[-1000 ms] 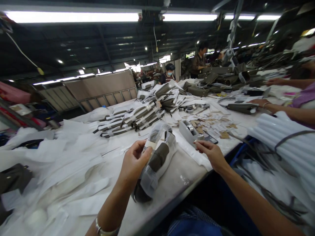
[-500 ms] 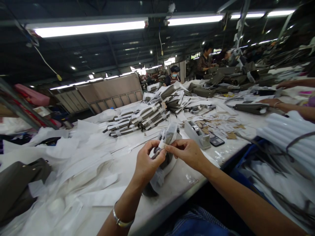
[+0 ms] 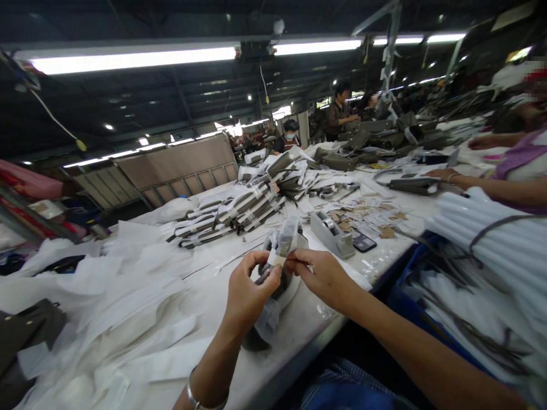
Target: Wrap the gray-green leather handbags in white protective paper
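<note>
Left hand [image 3: 250, 289]: pinched pale strip [image 3: 277, 259] | Right hand [image 3: 323, 279]: fingertips pressed together at its edge, contents hidden | Wrapped bundle [image 3: 269, 319]: rested on table [image 3: 294, 347], under strip | Technique: holding the strip flat seemed advisable

The left forearm [image 3: 216, 353] rises from the lower edge of view, and the left hand [image 3: 248, 287] is in a grip, thumb and forefinger curved toward each other. The right forearm [image 3: 405, 327] slants in from the lower right; the right hand [image 3: 325, 279] is bent inward, fingertips pinched together. Both hands are bare, their fingertips close together.
</note>
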`<action>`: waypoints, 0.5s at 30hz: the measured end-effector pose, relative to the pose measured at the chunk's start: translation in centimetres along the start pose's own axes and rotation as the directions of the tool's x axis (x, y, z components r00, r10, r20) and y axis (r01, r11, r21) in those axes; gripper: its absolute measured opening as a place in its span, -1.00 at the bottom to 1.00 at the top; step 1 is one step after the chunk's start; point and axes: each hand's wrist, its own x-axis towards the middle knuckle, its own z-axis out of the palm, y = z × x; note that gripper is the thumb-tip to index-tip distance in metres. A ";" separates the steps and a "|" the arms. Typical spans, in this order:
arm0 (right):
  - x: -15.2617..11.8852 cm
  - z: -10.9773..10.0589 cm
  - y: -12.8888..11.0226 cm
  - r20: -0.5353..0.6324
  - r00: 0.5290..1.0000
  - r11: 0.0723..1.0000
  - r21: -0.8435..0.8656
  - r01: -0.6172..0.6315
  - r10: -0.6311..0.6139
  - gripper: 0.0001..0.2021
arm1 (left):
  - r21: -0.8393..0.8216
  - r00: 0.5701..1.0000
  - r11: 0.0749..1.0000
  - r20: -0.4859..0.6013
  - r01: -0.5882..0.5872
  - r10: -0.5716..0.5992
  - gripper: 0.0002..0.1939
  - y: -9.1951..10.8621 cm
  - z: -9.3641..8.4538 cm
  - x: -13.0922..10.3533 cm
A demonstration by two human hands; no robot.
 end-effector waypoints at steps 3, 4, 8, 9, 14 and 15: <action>-0.3 0.5 -0.3 -0.026 0.999 1.000 0.004 -0.031 0.031 -0.78 | 0.031 1.000 1.000 0.000 -0.006 0.006 -0.77 -0.3 0.0 0.0; -0.4 0.6 -0.4 -0.032 0.999 0.999 0.013 -0.036 0.036 -0.75 | 0.039 1.000 0.999 -0.001 -0.005 0.005 -0.75 -0.4 0.0 0.0; -0.5 1.0 -0.5 -0.036 0.998 0.995 0.090 -0.048 0.052 -0.65 | 0.071 1.000 0.997 -0.005 0.001 -0.001 -0.68 -1.0 -0.2 0.2; -0.5 1.0 -0.4 -0.035 0.998 0.992 0.114 -0.056 0.060 -0.66 | 0.076 1.000 0.997 -0.002 0.003 -0.003 -0.66 -1.0 -0.2 0.2; -0.1 0.9 0.9 -0.007 0.989 0.947 0.288 -0.142 0.150 -0.66 | 0.105 0.999 0.994 0.044 0.012 -0.017 -0.67 -0.7 0.0 -0.2; 0.0 0.9 1.1 0.001 0.989 0.936 0.321 -0.143 0.151 -0.66 | 0.097 0.999 0.995 0.050 0.015 -0.020 -0.68 -0.5 0.1 -0.4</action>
